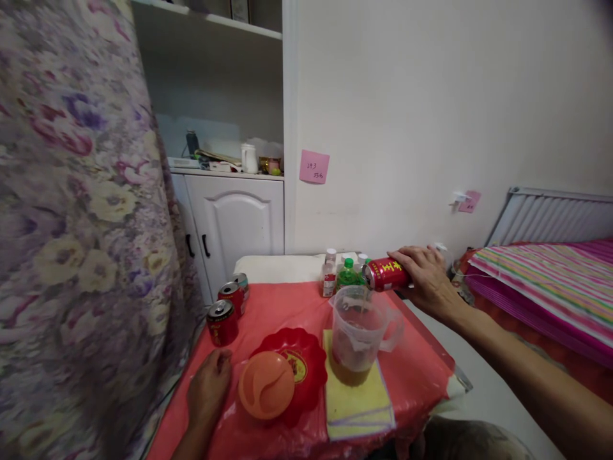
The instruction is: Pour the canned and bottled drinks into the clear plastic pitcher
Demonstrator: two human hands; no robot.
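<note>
My right hand [426, 278] grips a red drink can [385, 275] tipped on its side, its mouth over a clear plastic pitcher [360, 332]. The pitcher holds a little brownish liquid at the bottom and stands on a yellow cloth [357, 402]. My left hand [209, 386] lies on the red table cover [416, 377], fingers loosely curled, holding nothing. It rests just left of an orange lid [266, 385] lying on a red scalloped plate [309, 358].
Three more cans [223, 321] stand at the table's left edge. A green bottle [348, 273] and small white bottles [329, 271] sit behind the pitcher. A floral curtain [71, 223] hangs on the left. A white cupboard [234, 220] stands behind, and a striped bed [550, 275] lies to the right.
</note>
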